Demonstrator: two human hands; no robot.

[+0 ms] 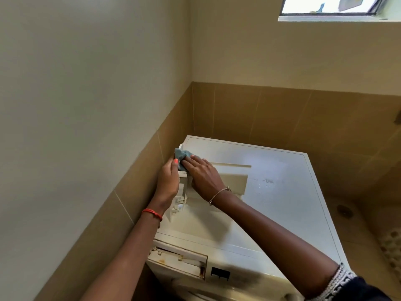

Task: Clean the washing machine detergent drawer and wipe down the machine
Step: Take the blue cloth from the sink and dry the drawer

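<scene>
A white washing machine (271, 170) stands in the corner of a tiled room. Its detergent drawer (230, 181) has been pulled out and lies on the machine's top, towards the left edge. My left hand (168, 183) grips the drawer's left side and steadies it. My right hand (202, 174) presses a blue-grey cloth (181, 155) onto the far end of the drawer. The empty drawer slot (180, 260) gapes at the front left of the machine, with rust-coloured stains along its edges.
A cream wall with a band of tan tiles (282, 116) closes in on the left and behind the machine. A small window (334, 7) sits high at the right. To the right lies a tiled floor with a round drain (344, 210).
</scene>
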